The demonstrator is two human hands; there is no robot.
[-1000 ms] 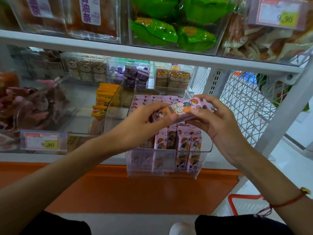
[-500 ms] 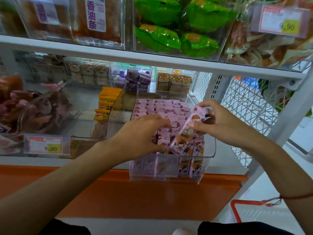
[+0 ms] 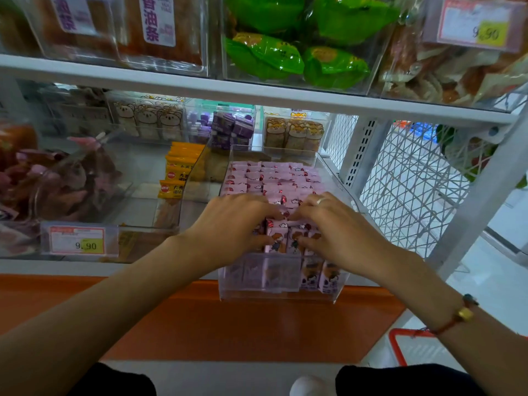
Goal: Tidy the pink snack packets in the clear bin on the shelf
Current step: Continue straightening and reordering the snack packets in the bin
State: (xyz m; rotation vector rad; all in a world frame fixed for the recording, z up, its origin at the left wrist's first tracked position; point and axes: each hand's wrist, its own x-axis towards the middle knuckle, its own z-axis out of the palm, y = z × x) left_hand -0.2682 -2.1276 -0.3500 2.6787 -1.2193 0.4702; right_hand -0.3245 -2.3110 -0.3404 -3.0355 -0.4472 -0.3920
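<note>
Packets: pink snack packets [image 3: 274, 181] stand in rows in the clear bin [image 3: 278, 292], at the shelf's near edge
Grip: my left hand [image 3: 231, 221] and right hand [image 3: 334, 227] pinch the front packets from both sides
Advice: I should press gently; keep tops level

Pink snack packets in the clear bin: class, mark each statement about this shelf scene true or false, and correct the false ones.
1. Both hands are down on the pink snack packets at the front of the clear bin. True.
2. The left hand holds a packet high above the bin. False: it rests on the front packets, as does the right hand.
3. Green packets sit on the shelf above. True.
4. The price tag left of the bin reads 5.50. False: it ends in .90.
5. The right hand wears a ring. True.
</note>
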